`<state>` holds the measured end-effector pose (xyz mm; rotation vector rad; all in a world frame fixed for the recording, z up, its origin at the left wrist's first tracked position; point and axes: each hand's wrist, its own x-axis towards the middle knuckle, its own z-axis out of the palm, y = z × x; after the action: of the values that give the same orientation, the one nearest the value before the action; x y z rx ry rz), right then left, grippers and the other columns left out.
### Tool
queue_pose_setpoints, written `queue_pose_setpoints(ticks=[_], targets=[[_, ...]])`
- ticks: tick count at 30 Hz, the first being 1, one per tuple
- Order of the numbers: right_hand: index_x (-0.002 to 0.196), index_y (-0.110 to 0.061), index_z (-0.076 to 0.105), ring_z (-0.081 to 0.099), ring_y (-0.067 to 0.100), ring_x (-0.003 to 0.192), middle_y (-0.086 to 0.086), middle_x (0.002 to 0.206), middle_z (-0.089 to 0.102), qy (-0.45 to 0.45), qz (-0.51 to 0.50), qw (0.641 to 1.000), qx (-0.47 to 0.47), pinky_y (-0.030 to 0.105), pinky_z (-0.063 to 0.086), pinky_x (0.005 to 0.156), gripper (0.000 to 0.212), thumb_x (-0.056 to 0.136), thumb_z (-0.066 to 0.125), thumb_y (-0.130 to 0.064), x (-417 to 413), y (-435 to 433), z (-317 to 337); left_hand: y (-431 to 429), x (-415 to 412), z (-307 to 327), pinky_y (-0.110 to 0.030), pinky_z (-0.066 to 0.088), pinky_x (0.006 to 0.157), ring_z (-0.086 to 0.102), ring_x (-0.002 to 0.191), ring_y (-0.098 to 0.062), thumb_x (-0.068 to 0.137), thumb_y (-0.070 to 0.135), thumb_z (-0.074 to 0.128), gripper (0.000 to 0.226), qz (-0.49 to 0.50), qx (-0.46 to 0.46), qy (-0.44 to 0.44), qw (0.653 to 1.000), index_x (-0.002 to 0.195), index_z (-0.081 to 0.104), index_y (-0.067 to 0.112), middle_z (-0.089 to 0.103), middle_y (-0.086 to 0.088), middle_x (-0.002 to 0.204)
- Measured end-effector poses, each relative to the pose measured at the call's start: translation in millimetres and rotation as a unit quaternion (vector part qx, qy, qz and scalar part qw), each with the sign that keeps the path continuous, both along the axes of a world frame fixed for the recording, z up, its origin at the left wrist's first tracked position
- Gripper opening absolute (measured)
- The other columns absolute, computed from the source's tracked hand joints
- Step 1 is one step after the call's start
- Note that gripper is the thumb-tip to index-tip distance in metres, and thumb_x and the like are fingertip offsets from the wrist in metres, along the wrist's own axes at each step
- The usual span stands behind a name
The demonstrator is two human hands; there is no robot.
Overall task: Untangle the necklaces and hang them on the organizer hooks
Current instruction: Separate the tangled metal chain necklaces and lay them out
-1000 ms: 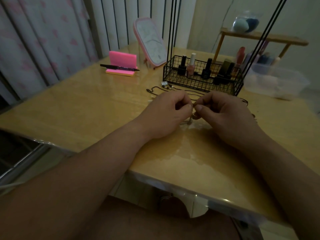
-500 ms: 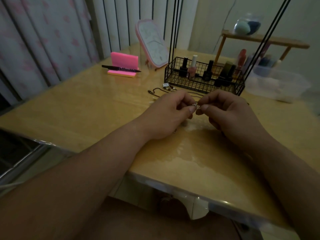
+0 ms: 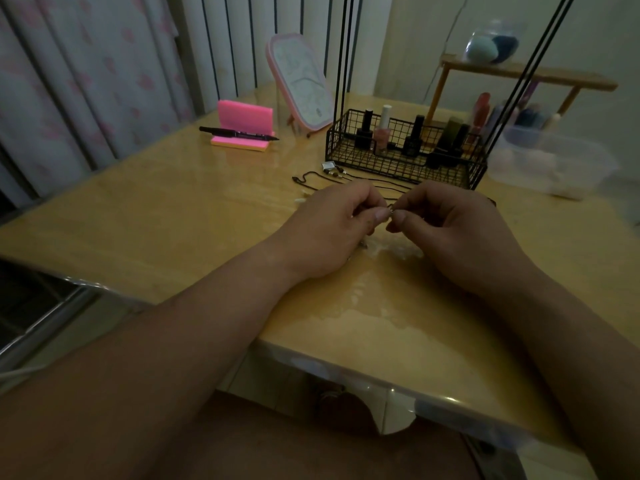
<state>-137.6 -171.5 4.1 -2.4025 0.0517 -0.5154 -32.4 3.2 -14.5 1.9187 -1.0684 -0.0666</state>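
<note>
My left hand (image 3: 334, 230) and my right hand (image 3: 450, 230) meet over the middle of the wooden table (image 3: 173, 220). Both pinch a small silver necklace piece (image 3: 391, 212) between thumb and fingertips, just above the tabletop. Part of the chain is hidden under my hands. A thin black cord necklace (image 3: 313, 174) with small beads lies on the table behind my hands. The black wire organizer (image 3: 398, 157) stands just beyond, with tall black rods rising out of the frame; its hooks are out of view.
Nail polish bottles stand inside the wire basket. A pink-framed mirror (image 3: 301, 88) leans at the back. A pink sticky-note holder (image 3: 244, 128) carries a black pen. A clear plastic box (image 3: 554, 164) and a wooden shelf (image 3: 526, 74) stand at the right.
Both hands have lifted slightly off the table and drawn the silver piece up between the fingertips. The view has shifted a little.
</note>
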Motion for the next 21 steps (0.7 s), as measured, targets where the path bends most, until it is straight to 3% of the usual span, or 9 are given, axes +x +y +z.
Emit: queue_pose_setpoints(ticks=[4,10,12,17,21], targets=[[0.100,-0.033,0.069,0.068,0.008,0.090,-0.010,0.095,0.073,0.006,-0.004,1.000,-0.009,0.042,0.060,0.079,0.009,0.094,0.067,-0.039,-1.8,-0.4,1.0,-0.2,-2.4,-0.4,-0.042,0.053,0.077,0.063,0.082,-0.015,0.103,0.024,0.063,0.009,0.003,-0.009,-0.010,1.000,0.099,0.068,0.018,0.067,0.004,0.086],[0.093,-0.032,0.069,0.070,0.014,0.085,-0.006,0.089,0.075,0.005,-0.020,1.000,0.020,0.044,0.060,0.076,0.003,0.093,0.071,-0.032,0.7,0.7,0.8,0.3,-3.0,0.5,-0.034,0.054,0.072,0.063,0.078,-0.011,0.106,0.020,0.057,0.012,-0.005,-0.021,-0.012,1.000,0.109,0.068,0.017,0.066,0.004,0.087],[0.092,-0.029,0.068,0.070,0.013,0.081,-0.006,0.087,0.075,-0.001,-0.027,0.999,0.031,0.039,0.061,0.072,0.005,0.094,0.072,-0.028,1.1,0.9,0.5,1.0,-4.0,1.6,-0.030,0.054,0.073,0.062,0.081,-0.009,0.106,0.018,0.056,0.011,-0.006,-0.024,-0.017,1.000,0.115,0.062,0.019,0.065,0.004,0.090],[0.093,-0.027,0.068,0.067,0.006,0.073,-0.009,0.082,0.075,-0.006,-0.029,0.999,0.037,0.019,0.052,0.061,0.004,0.096,0.071,-0.025,1.4,0.7,0.5,1.6,-6.4,2.7,-0.031,0.050,0.066,0.056,0.077,-0.011,0.102,0.019,0.062,0.007,-0.006,-0.024,-0.038,0.999,0.107,0.056,0.019,0.060,0.003,0.086],[0.093,-0.025,0.068,0.069,0.007,0.075,-0.009,0.081,0.075,-0.013,-0.030,0.998,0.048,0.022,0.054,0.064,0.004,0.096,0.070,-0.022,1.8,2.0,0.0,1.2,-5.8,0.9,-0.034,0.050,0.067,0.056,0.076,-0.012,0.100,0.020,0.066,0.009,-0.005,-0.016,-0.043,0.999,0.102,0.058,0.018,0.061,0.004,0.084]])
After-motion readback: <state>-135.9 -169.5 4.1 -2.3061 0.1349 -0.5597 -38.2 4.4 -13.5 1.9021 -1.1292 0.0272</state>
